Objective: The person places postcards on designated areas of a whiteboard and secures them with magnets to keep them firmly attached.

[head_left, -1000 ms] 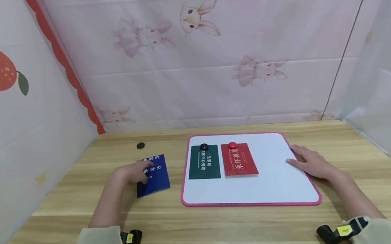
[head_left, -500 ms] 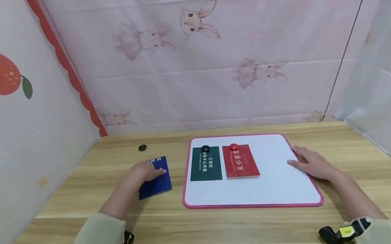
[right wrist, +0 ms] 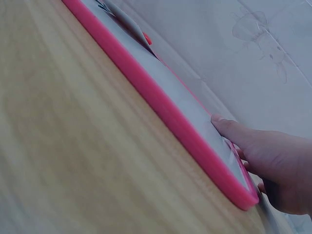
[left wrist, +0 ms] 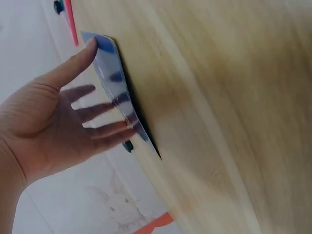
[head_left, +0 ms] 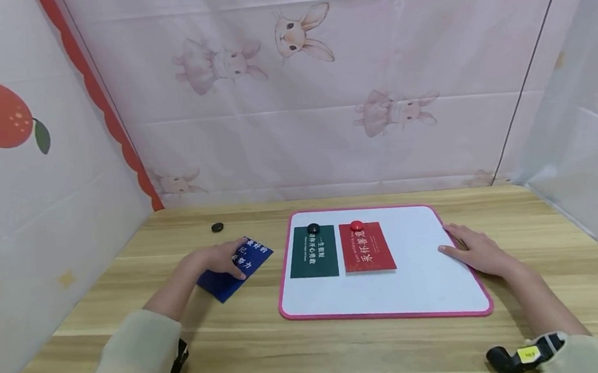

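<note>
- Blue card [head_left: 253, 256]: left of centre in head frame, set diagonally over wooden surface [head_left: 249, 360], apart from whiteboard [head_left: 418, 288]; fully flat or slightly lifted, cannot tell.
- Left grip [head_left: 221, 259]: thumb and fingers apart, fairly straight, spread across blue card and touching it, likely to control its angle.
- Blue card under left grip, upper-right and lower-left ends showing past it.
- Right grip [head_left: 477, 248]: right of frame, thumb on white face, fingers apart from it along rim, probably steadying whiteboard.
- Green card [head_left: 312, 261], red card [head_left: 365, 254]: mid-frame, under black disc [head_left: 313, 228] and red disc [head_left: 356, 226], presumably magnets pinning them.
- Loose disc [head_left: 217, 227]: above left grip, untouched.
</note>
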